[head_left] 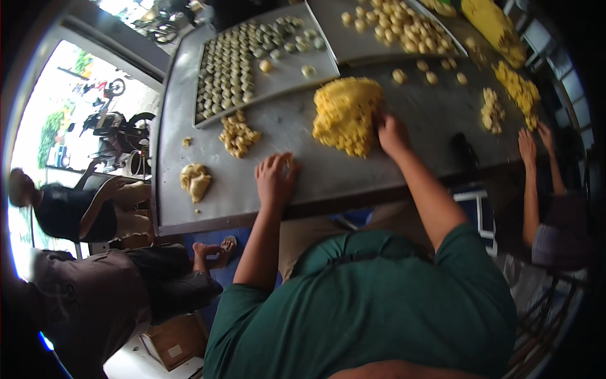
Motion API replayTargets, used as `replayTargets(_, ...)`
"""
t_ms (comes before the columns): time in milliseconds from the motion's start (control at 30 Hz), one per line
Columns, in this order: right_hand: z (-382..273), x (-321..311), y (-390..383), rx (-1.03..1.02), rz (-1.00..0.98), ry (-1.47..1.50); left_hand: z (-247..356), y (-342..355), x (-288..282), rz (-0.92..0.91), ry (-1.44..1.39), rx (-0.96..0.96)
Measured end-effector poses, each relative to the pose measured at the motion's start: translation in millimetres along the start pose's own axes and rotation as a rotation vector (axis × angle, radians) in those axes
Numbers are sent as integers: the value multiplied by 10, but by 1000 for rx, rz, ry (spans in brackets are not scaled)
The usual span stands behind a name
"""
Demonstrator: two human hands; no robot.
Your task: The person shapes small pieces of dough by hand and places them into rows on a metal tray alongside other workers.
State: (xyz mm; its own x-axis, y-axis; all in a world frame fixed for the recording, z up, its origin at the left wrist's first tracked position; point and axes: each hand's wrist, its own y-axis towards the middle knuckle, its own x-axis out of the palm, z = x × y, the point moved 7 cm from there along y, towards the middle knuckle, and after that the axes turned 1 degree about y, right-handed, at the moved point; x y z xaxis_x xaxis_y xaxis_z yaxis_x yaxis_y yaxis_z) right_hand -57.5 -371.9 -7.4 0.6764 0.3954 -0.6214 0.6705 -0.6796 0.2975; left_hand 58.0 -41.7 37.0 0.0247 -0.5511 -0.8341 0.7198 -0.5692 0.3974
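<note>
My left hand (274,177) rests on the metal table (309,183), fingers curved and apart with nothing visible in them. My right hand (391,136) grips the right side of a large crumbly yellow dough mound (344,114), its fingertips partly hidden. Left of the mound are a pile of small pale dough pieces (237,136) and a smooth dough lump (194,180). Several small round balls (431,78) lie beyond my right hand, near a dark object (464,151).
Trays of greyish balls (224,76) and pale balls (398,25) fill the far side. Yellow crumbles (517,88) lie at right, by a co-worker's hands (527,142). Two other people (76,211) (95,303) are at left, with motorcycles (113,139) outside. A cardboard box (173,341) sits below.
</note>
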Motion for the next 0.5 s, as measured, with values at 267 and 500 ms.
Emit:
replayTargets(267,-303,-412,-400,-289,-187,28,-203,-82,-86,44,-94,-93)
replayTargets(500,-385,-171,-543,-318,-200,12,-59,-34,-62,32,-47,-17)
